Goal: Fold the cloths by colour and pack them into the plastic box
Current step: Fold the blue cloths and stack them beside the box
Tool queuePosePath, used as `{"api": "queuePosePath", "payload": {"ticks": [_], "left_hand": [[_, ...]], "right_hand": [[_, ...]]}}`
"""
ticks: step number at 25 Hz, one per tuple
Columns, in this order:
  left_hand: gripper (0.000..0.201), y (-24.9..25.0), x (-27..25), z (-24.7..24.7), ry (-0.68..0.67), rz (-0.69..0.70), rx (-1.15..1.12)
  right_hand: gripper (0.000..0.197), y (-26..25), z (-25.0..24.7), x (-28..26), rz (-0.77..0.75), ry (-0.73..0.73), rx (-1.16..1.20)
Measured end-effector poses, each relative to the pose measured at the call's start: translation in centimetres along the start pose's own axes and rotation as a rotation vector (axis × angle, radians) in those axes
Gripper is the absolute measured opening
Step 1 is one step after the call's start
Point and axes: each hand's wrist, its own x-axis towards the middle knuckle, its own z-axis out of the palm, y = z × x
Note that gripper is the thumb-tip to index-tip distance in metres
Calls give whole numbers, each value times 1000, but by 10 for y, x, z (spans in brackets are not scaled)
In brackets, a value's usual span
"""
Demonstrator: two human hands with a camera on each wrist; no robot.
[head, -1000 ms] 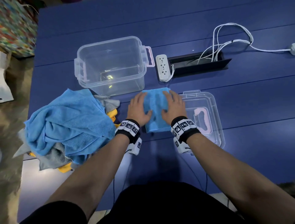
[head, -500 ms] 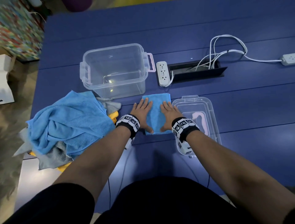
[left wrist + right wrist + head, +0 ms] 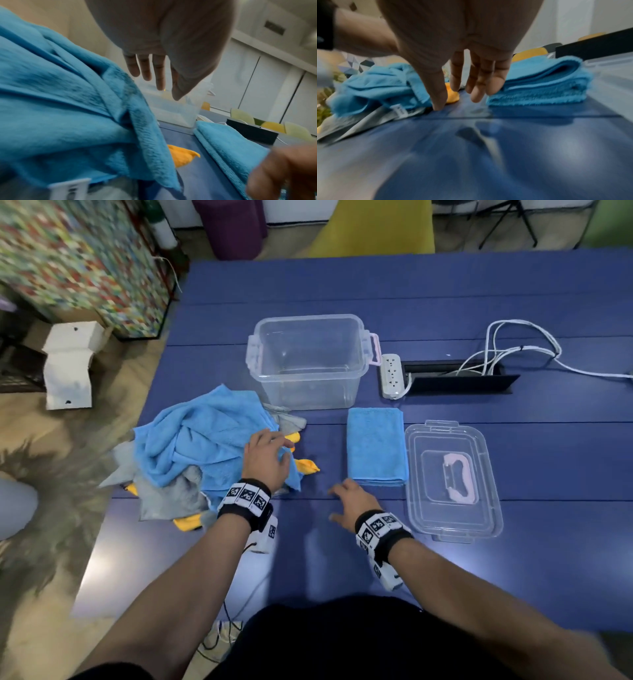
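Both hands have left the folded blue cloth (image 3: 376, 446), which half a second ago lay pressed beneath them. Now the left hand (image 3: 266, 460) reaches over the heap of loose blue, grey and yellow cloths (image 3: 202, 450) at nine o'clock, fingers (image 3: 145, 67) straight and relaxed, gripping nothing. At six o'clock of the folded cloth the right hand (image 3: 352, 503) hovers above the blue bench (image 3: 513, 577), fingers (image 3: 476, 81) spread loosely and holding nothing (the wrist view is blurred). Neatly squared, the folded cloth lies flat on the bench between the heap and the clear plastic lid (image 3: 452, 481), with the empty clear plastic box (image 3: 308, 361) near it at eleven o'clock.
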Motion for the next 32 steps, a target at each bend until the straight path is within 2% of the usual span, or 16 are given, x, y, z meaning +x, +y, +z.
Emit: {"api": "queuePosePath", "payload": {"ticks": [2, 4, 6, 8, 9, 12, 14, 17, 19, 22, 25, 28, 30, 32], "left_hand": [[24, -19, -11, -17, 105, -68, 57], [42, -41, -21, -31, 157, -201, 104], [69, -64, -30, -43, 68, -378, 93], [79, -84, -36, -52, -47, -457, 83], [78, -92, -39, -53, -65, -445, 83], [66, -110, -44, -58, 17, -437, -49], [47, -112, -45, -61, 52, -419, -85], [21, -116, -46, -68, 148, -310, -66], [17, -121, -44, -72, 112, -260, 5], [31, -132, -47, -77, -65, -211, 165], [15, -141, -47, -83, -42, -181, 136], [17, -126, -37, -103, 79, -81, -69], [17, -95, -25, -131, 222, 2, -363], [14, -58, -11, -165, 342, 89, -529]], "right_hand": [[63, -7, 21, -7, -9, -81, -133], [67, -10, 33, -14, 5, -90, -183], [70, -14, 37, -16, 40, -89, -186], [71, -21, 34, -14, 75, -92, -202], [70, -24, 33, -12, 92, -93, -208], [68, -41, 28, -5, 155, -104, -214], [72, -51, 21, 2, 223, -112, -167], [78, -77, 11, 17, 256, -57, -28], [81, -98, 3, 29, 201, 15, 53], [81, -132, -7, 45, 135, 124, 117], [78, -163, -14, 58, 43, 180, 117], [79, -188, -13, 67, -53, 204, 99], [67, -197, -10, 73, -23, 162, 76], [55, -198, -10, 78, 24, 135, 180]]}}
